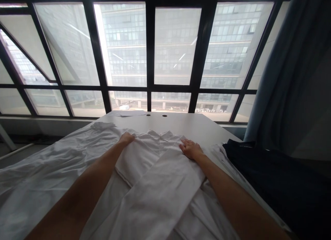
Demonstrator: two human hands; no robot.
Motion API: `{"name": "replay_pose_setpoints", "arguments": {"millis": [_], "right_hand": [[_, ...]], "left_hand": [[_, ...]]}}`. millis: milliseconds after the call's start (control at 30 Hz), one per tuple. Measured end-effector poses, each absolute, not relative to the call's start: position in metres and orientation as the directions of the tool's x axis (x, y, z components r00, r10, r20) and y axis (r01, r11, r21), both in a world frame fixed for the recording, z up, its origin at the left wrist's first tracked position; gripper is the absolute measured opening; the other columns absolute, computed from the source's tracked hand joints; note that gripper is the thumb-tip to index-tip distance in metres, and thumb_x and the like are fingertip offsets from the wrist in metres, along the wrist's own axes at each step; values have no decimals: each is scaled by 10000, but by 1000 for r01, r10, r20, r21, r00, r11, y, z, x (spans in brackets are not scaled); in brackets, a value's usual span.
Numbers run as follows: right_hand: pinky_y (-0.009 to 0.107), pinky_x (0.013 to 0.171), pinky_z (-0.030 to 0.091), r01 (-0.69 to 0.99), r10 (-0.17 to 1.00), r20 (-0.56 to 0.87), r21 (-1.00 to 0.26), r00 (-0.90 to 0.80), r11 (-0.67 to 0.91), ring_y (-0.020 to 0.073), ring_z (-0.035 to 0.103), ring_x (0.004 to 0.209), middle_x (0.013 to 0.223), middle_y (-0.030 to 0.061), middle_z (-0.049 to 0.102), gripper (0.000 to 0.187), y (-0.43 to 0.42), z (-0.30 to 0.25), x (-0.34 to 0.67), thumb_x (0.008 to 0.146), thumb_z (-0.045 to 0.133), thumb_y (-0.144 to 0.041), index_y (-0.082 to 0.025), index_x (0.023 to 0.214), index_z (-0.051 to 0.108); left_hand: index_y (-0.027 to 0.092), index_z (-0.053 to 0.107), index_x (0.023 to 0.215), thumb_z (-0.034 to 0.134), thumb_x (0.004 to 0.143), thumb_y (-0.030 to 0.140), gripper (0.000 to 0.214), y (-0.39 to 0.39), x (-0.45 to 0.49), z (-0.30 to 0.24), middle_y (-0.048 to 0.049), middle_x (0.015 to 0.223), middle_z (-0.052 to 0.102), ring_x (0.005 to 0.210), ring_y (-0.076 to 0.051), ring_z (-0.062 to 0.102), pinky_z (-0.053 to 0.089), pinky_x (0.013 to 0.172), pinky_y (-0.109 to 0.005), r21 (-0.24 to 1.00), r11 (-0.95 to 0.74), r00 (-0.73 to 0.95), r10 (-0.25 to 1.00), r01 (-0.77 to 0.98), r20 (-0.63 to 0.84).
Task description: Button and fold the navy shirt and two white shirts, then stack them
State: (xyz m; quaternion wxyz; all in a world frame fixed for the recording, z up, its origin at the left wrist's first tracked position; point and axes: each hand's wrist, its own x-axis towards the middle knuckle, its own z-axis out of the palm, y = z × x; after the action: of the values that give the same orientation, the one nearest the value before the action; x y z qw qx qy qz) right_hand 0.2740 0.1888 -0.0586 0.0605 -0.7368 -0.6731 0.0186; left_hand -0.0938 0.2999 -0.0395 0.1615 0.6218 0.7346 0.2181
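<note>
A white button-up shirt [141, 164] lies spread on the table, its collar [161, 136] pointing away from me. One long sleeve [155, 195] is folded diagonally across its front. My left hand [126, 139] rests on the shirt's shoulder near the collar, with its fingers curled over the cloth. My right hand [190, 149] lies flat on the other shoulder, fingers spread. Neither hand visibly grips the fabric.
Loose white cloth [49, 167] spreads left of the shirt. A dark garment [266, 188] lies at the right. The white table [176, 124] has two small holes and papers [128, 113] at its far edge, before a large window [150, 50] and a blue curtain [274, 67].
</note>
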Motion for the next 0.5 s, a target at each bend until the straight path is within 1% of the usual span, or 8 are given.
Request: {"name": "replay_pose_setpoints", "arguments": {"millis": [100,167,233,300,333,367,433,500], "right_hand": [[429,1122,260,992,986,150,-113,69,-52,253,381,1374,1507,109,423,583,184,-59,273,963,285,-459,-163,1443,436],[387,1105,284,992,980,194,-123,55,-32,240,430,1333,1457,111,489,547,181,-58,272,956,311,-432,-161,1394,495],[377,1098,288,990,977,204,-136,66,-38,239,444,1320,1441,106,508,526,179,-57,272,950,327,-427,-171,1367,521],[400,1098,281,987,976,197,-146,89,-60,250,438,1321,1446,108,501,527,177,-56,271,952,323,-443,-176,1362,519],[413,1098,276,986,976,192,-149,101,-73,256,435,1321,1449,112,496,531,177,-56,271,953,317,-449,-176,1364,512],[421,1097,271,985,976,188,-149,114,-86,259,433,1321,1451,118,491,534,176,-56,271,955,313,-453,-173,1367,504],[421,1093,266,983,974,178,-149,137,-111,261,429,1320,1455,127,484,529,176,-58,271,957,310,-450,-171,1366,498],[423,1085,265,981,973,175,-148,151,-126,265,428,1316,1453,132,483,509,176,-58,271,960,314,-431,-174,1355,507]], "left_hand": [[119,686,867,634,771,461,359,302,-84,-33,-142,927,716,849,-259,685,500,681,-281,581,125,-178,983,804,34],[132,682,889,644,774,429,320,301,-81,-28,-108,934,721,831,-225,683,490,653,-250,618,101,-169,984,780,53],[148,670,948,632,795,389,288,299,-80,-25,-67,957,724,844,-191,673,480,658,-219,664,6,-155,974,747,165],[158,651,1017,618,815,383,304,296,-82,-23,-45,976,723,861,-176,664,480,693,-211,688,-123,-158,930,715,331],[158,643,1045,615,824,384,317,296,-83,-23,-45,980,724,868,-177,662,483,719,-216,683,-165,-163,907,712,389],[157,638,1068,614,831,380,327,295,-85,-24,-52,985,725,880,-184,662,484,751,-227,665,-176,-164,895,726,415],[151,630,1111,626,834,347,340,295,-86,-27,-85,1018,723,942,-211,661,481,822,-255,590,-119,-142,915,799,376],[146,609,1171,614,851,310,360,292,-86,-31,-121,1084,707,1029,-246,645,471,885,-290,476,-62,-108,940,877,322]]}}
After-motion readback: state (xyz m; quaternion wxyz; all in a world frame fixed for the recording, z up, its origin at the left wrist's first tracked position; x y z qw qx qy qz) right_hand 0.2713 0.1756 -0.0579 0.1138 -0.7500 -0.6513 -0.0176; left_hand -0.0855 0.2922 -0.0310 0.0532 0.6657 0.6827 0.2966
